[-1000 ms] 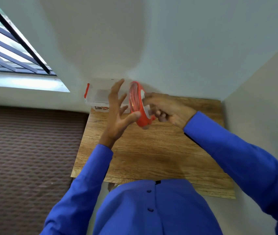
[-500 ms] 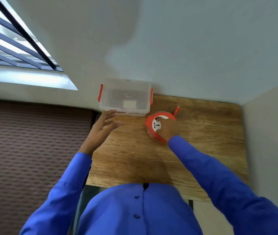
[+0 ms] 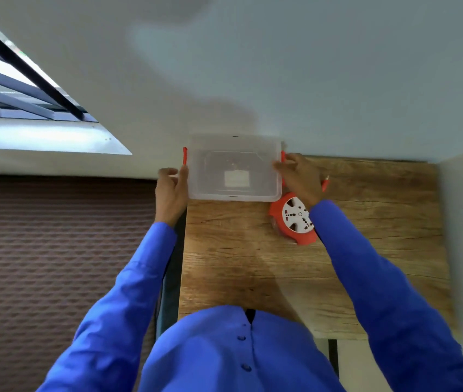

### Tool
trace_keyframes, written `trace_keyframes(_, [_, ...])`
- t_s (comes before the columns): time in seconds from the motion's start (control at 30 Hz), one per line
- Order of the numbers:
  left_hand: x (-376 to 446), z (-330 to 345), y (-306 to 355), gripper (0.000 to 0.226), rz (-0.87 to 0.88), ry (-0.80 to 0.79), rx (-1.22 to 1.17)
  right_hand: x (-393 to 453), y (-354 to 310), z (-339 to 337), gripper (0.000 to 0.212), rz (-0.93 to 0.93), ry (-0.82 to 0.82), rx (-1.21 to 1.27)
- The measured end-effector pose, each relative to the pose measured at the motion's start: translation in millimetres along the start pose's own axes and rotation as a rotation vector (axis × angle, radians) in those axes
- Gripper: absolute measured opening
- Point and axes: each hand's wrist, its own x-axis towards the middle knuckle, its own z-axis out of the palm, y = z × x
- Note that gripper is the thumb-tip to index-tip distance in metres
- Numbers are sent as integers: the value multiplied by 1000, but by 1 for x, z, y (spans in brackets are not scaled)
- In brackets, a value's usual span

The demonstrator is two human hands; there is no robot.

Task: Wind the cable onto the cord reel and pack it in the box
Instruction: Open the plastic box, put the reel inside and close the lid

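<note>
A clear plastic box (image 3: 234,168) with a lid and red side clips stands at the far left corner of the wooden table (image 3: 309,264), against the wall. My left hand (image 3: 171,190) grips its left side by the red clip. My right hand (image 3: 299,176) holds its right side over the other red clip. The red cord reel (image 3: 294,219), with a white socket face, lies flat on the table just right of the box's near corner, partly under my right forearm. A short red cable end (image 3: 326,183) pokes out beyond my right hand.
A wall runs behind the table and another closes in on the right. Left of the table lies a brown patterned surface (image 3: 55,264). A barred window (image 3: 21,89) is at the upper left.
The reel went from both hands down onto the table. My right hand left it and moved to the box's right side; my left hand reached the box's left side.
</note>
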Motion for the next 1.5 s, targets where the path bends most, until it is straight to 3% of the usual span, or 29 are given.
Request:
trace_keyframes(0.07, [17, 3, 5, 45, 36, -69, 101, 12, -4, 19, 14, 0, 64, 30])
trace_keyframes(0.17, [33, 9, 3, 57, 79, -47, 122, 16, 6, 34, 29, 15, 160, 42])
trace_keyframes(0.27, [46, 11, -11, 62, 47, 12, 48, 9, 9, 37, 25, 32, 184, 297])
trace_keyframes(0.37, [52, 13, -22, 64, -26, 50, -36, 7, 6, 36, 36, 96, 150, 487])
trace_keyframes(0.47, [55, 15, -24, 62, -15, 49, -16, 15, 14, 31, 25, 208, 150, 584])
trace_keyframes(0.57, [56, 15, -21, 63, -7, 38, -29, 23, 27, 29, 22, 296, 55, 652])
trace_keyframes(0.87, [61, 19, -20, 50, 8, 44, -40, 18, 42, 35, 37, 309, -179, 973])
trace_keyframes(1.0, [63, 17, -22, 54, -31, 12, -76, 18, 25, 26, 32, 300, -263, 1073])
trace_keyframes(1.13, [60, 18, -23, 43, -40, 84, -96, 19, 15, 20, 44, 238, -193, 884])
trace_keyframes(1.23, [51, 18, -23, 25, 80, 123, -100, 15, 15, 20, 56, 163, 43, 644])
trace_keyframes(1.3, [46, 16, -25, 28, 165, 109, -86, 9, 9, 19, 48, 146, 85, 587])
trace_keyframes(1.37, [43, 15, -25, 34, 164, 111, -76, -3, -6, 20, 41, 181, 97, 718])
trace_keyframes(1.4, [43, 14, -24, 35, 154, 120, -68, -8, -19, 20, 40, 107, 123, 664])
trace_keyframes(1.5, [42, 9, -23, 32, 157, 156, -62, -29, -64, 36, 73, -145, 142, 427])
